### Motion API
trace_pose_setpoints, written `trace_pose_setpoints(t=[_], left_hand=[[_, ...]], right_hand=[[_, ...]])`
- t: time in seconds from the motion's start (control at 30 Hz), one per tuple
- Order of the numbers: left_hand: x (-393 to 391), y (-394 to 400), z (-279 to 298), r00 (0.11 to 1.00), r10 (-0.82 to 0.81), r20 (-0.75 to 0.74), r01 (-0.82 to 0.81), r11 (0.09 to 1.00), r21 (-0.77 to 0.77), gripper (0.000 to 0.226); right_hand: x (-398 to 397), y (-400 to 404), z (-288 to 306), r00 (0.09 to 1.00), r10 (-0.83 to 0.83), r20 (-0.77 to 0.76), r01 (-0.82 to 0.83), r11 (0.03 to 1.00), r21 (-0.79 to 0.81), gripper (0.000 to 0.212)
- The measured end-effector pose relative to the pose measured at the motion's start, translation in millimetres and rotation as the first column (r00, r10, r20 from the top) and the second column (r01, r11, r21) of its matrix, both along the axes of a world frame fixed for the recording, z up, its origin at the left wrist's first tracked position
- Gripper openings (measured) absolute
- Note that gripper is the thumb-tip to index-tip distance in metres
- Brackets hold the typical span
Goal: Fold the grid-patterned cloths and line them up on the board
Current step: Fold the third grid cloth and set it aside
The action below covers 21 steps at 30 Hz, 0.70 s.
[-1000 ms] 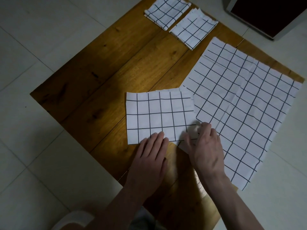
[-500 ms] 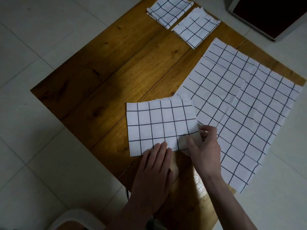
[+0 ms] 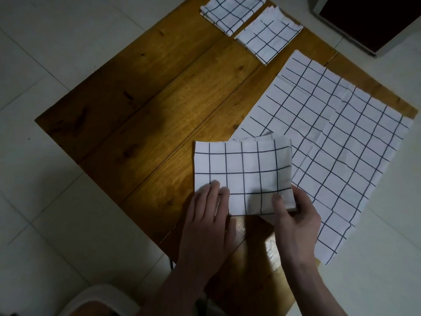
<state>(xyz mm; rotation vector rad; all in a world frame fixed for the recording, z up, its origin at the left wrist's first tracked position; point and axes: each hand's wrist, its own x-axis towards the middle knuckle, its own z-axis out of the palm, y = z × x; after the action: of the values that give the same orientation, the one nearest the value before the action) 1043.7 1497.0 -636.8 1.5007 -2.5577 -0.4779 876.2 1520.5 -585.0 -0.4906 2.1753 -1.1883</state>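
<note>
Cloth (image 3: 242, 174) with a black grid, partly folded into a rectangle, lies on the near part of the wooden board (image 3: 145, 106), its right edge overlapping a large unfolded grid cloth (image 3: 330, 142) spread over the board's right side. The left hand (image 3: 208, 215) rests flat on the folded cloth's near left corner, fingers straight and close together, pressing it down. The right hand (image 3: 296, 220) grips the near right corner, thumb on top and fingers curled under the edge, lifting it slightly. At the far edge of the board two small folded grid cloths sit side by side, one on the left (image 3: 231, 12) and one on the right (image 3: 270, 38), just apart. Pale floor tiles (image 3: 57, 53) surround the board.
</note>
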Motion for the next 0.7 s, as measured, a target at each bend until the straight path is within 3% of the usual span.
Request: trace_pose_setpoints(t=[0.2,0.3,0.37,0.53,0.7], left_hand=[[4.3,-4.9,-3.9,1.0,-0.02,0.023,0.02,1.0,0.002,0.059],[6.3,-5.5,-4.1,1.0,-0.024,-0.02,0.024,0.999,0.024,0.059],[9.5,-6.1,-4.4,0.998,-0.031,-0.052,0.033,0.999,0.038,0.061],[18.9,-9.3,-1.4,0.986,0.028,-0.162,-0.026,1.0,0.015,0.058],[34.1,-12.9,-5.5,0.981,0.103,-0.164,-0.107,0.994,-0.016,0.06]], right_hand=[[18.7,5.0,5.7,1.0,-0.014,0.0,0.013,0.995,-0.098,0.019],[31.5,1.9,4.3,0.995,0.063,-0.08,-0.074,0.989,-0.131,0.02],[37.3,0.5,0.0,0.965,0.141,-0.219,-0.17,0.978,-0.121,0.027],[41.9,-0.1,-19.0,0.813,0.358,-0.46,-0.44,0.894,-0.081,0.038],[39.7,-6.2,-28.9,0.551,0.572,-0.608,-0.674,0.735,0.081,0.044]])
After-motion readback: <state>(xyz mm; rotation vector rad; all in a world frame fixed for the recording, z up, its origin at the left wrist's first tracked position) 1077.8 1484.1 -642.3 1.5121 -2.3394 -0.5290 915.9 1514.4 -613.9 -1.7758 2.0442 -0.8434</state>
